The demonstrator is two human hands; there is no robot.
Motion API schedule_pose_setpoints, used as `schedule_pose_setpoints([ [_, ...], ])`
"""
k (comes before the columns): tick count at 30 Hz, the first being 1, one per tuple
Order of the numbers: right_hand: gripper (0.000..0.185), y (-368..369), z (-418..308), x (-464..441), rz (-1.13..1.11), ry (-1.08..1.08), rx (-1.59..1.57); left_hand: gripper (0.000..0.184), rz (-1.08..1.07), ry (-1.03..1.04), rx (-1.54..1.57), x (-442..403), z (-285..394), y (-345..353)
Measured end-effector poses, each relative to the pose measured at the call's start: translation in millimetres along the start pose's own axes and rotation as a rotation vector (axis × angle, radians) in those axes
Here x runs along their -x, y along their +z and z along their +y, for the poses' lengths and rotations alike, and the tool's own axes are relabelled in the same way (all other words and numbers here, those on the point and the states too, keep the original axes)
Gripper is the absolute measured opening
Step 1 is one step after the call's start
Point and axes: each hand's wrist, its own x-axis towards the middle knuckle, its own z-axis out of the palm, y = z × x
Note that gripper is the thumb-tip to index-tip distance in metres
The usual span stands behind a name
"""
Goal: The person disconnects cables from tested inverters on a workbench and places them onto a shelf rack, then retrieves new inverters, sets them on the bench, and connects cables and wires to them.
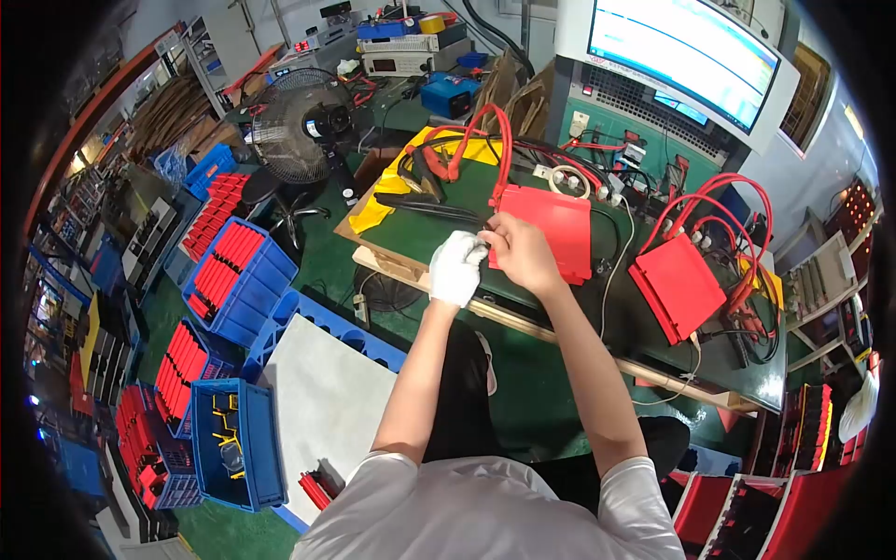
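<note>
My left hand, in a white glove, has its fingers curled together at the front of the workbench. My right hand is bare and pinches close beside it, thumb and forefinger meeting near the glove's fingertips. Whatever lies between the fingers is small, dark and mostly hidden. A long black strip-like thing runs from the left toward both hands; I cannot tell if it is held. Just behind my right hand lies a flat red case, with thick red cables rising from its far left corner.
A second red case with red cables sits to the right, below a monitor. Left of the bench stand a fan, blue crates of red parts and a crate with yellow-and-black pieces. A grey board lies nearby.
</note>
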Motion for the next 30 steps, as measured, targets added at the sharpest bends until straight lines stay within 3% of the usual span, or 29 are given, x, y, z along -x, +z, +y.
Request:
schedule_pose_setpoints([
  [3, 0.018, -7.3, -8.0, 16.4, 0.135, -0.087, 0.037, 0.019, -0.076, -0.103, -0.059, 1.7, 10.1, -9.2],
  [4, 0.017, -19.9, -17.4, 25.5, 0.137, 0.028, -0.015, 0.02, -0.064, -0.107, -0.061, 1.3, 11.3, -11.2],
  [5, 0.016, -26.9, -12.5, 37.1, 0.291, -0.005, -0.037, 0.022, -0.052, -0.111, -0.062, 1.2, 12.9, -12.1],
  [8, 0.019, -64.3, 20.1, 61.3, 0.523, 0.19, -0.032, 0.028, 0.178, -0.288, -0.072, 5.4, 32.1, -10.5],
  [9, 0.021, -79.3, 18.5, 70.0, 0.605, 0.242, -0.046, 0.026, 0.342, -0.226, -0.194, 8.9, 42.1, -6.0],
  [11, 0.025, -102.7, 32.9, 82.5, 0.602, 0.412, 0.079, 0.024, 0.422, -0.086, -0.198, 9.8, 69.8, -5.9],
  [14, 0.031, -114.9, 52.4, 90.5, 0.583, 0.497, 0.181, 0.03, 0.351, -0.023, -0.289, 14.4, 124.4, 19.1],
  [18, 0.037, -105.1, 67.5, 92.2, 0.551, 0.586, 0.337, 0.035, 0.038, -0.019, -0.344, 10.6, 162.9, 59.2],
  [23, 0.045, -98.5, 71.4, 94.5, 0.444, 0.696, 0.357, 0.027, 0.0, 0.038, -0.229, 5.6, 147.3, 70.1],
  [28, 0.055, -89.0, 61.4, 90.3, 0.386, 0.733, 0.362, 0.014, -0.075, 0.308, -0.235, -5.6, 73.5, 71.6],
  [30, 0.062, -87.2, 58.4, 87.5, 0.351, 0.737, 0.354, 0.02, -0.133, 0.161, -0.068, -10.2, 60.5, 64.1],
])
